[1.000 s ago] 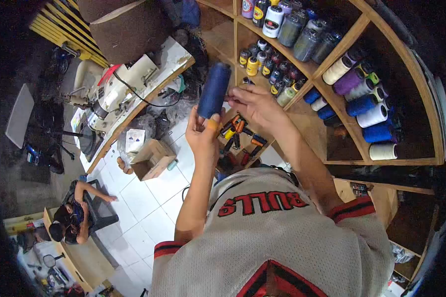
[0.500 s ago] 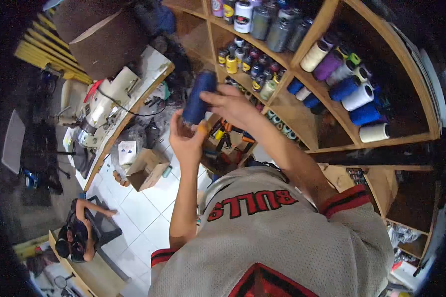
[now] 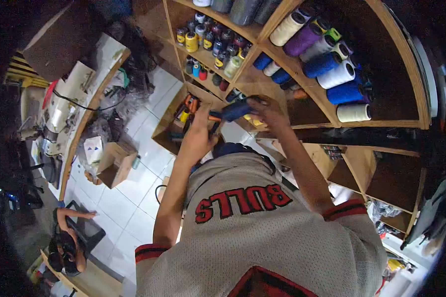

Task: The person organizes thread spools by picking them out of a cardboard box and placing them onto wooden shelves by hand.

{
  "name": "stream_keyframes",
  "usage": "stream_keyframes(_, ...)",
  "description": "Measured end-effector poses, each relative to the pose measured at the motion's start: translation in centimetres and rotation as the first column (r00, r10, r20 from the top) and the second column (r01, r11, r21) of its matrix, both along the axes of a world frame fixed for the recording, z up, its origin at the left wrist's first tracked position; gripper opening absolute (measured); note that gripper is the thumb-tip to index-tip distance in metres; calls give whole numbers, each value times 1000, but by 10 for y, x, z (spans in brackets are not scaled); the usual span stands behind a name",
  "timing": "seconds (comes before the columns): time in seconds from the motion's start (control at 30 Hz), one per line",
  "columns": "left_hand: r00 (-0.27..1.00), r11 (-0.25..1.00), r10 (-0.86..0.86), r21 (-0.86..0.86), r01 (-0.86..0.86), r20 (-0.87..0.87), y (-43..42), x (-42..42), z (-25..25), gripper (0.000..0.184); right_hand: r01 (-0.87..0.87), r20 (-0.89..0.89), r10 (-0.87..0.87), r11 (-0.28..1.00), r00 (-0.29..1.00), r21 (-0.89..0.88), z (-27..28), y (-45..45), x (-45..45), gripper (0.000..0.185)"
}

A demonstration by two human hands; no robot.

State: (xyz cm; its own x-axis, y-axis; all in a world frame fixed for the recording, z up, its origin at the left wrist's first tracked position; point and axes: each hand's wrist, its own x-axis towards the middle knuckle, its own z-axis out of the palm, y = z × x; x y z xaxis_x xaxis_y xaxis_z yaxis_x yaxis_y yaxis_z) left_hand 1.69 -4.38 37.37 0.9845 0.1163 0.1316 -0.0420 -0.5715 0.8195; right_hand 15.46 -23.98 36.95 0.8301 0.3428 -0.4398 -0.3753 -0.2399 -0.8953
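A dark blue thread spool (image 3: 235,111) lies nearly level in front of me, blurred by motion. My right hand (image 3: 270,113) is closed around its right end. At the spool's left end, my left hand (image 3: 199,134) has its fingers bent beside a small orange-and-dark piece (image 3: 214,117). Whether that piece is in my left fingers or belongs to the spool is unclear. Beneath and beyond the left hand stands an open cardboard box (image 3: 164,129) with several small orange, yellow and dark spools (image 3: 187,110) in it.
Wooden shelves (image 3: 312,89) with thread cones in white, purple and blue (image 3: 336,74) rise ahead and to the right. A sewing machine (image 3: 67,96) sits on a table at left. An open carton (image 3: 118,166) stands on the tiled floor. Another person (image 3: 69,242) sits at lower left.
The blue spool has gone from upright to nearly level and moved right and lower. My right hand has shifted to its right end. My left hand has moved right, and the view has turned.
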Motion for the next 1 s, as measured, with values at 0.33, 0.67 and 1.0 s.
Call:
stream_keyframes(0.33,957,992,124,47,-116,-261,-16,-21,-56,82,575,733,419,454,536,-680,-195,-213,172,62)
stream_keyframes(0.67,892,944,311,-2,-330,-328,-18,-52,-53,89,545,590,203,237,781,-804,-169,-159,179,56)
stream_keyframes(1.0,873,958,262,-1,-287,-411,-7,-56,-62,68,438,450,82,130,889,-889,-153,-153,161,49)
